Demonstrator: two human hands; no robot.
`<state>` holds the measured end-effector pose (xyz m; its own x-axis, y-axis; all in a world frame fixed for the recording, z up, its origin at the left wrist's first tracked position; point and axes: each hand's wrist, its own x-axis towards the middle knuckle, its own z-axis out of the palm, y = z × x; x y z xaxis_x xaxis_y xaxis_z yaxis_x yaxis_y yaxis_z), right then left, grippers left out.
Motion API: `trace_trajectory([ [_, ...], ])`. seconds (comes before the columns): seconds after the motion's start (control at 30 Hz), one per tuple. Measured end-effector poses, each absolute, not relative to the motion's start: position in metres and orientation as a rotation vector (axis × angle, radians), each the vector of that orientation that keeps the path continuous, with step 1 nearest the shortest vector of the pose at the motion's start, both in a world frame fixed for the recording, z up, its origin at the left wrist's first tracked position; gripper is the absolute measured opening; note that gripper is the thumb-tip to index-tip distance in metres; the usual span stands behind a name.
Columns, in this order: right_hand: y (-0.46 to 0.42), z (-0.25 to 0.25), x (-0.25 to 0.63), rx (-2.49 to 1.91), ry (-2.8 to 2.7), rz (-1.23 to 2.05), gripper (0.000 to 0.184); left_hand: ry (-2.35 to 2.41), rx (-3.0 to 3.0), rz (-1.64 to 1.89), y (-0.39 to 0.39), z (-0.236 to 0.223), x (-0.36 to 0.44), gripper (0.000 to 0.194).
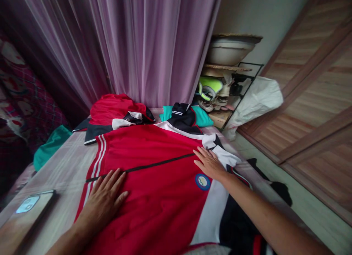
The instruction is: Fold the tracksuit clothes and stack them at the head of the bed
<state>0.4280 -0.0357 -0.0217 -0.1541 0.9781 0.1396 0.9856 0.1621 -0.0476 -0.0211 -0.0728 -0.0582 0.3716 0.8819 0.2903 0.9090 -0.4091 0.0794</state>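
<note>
A red zip-up jacket with white and black sleeves lies spread out in front of me, its front facing up. Its dark zipper runs across it from the striped hem to the white collar. A round blue and white badge sits on the chest. My left hand rests flat on the red cloth by the hem end of the zipper, fingers stretched out. Near the collar, my right hand lies flat with spread fingers over the zipper's upper end. Neither hand grips the cloth.
Behind the jacket are a red and black garment and a folded teal cloth. A phone lies at the left on the checked sheet. Purple curtains hang behind. A shoe rack and wooden doors stand right.
</note>
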Motion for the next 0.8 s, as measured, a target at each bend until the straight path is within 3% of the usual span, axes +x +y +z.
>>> trace_trajectory([
  [0.23, -0.049, 0.017, 0.465, -1.781, -2.207, 0.255, 0.039, -1.714, -2.501, -0.417, -0.062, -0.039, -0.015, 0.059],
  [0.43, -0.108, 0.033, 0.534, -2.187, -1.858, 0.195, 0.027, -1.601, -2.532, -0.581, -0.083, -0.007, -0.016, 0.051],
  [0.53, -0.129, 0.028, 0.556, -2.282, -1.758, 0.351, 0.023, -1.701, -2.598, -0.515, -0.107, 0.01, -0.015, 0.05],
  [0.8, -0.154, 0.023, 0.557, -2.288, -1.506, 0.961, 0.04, -1.598, -2.994, -0.311, -0.153, 0.01, -0.029, 0.048],
])
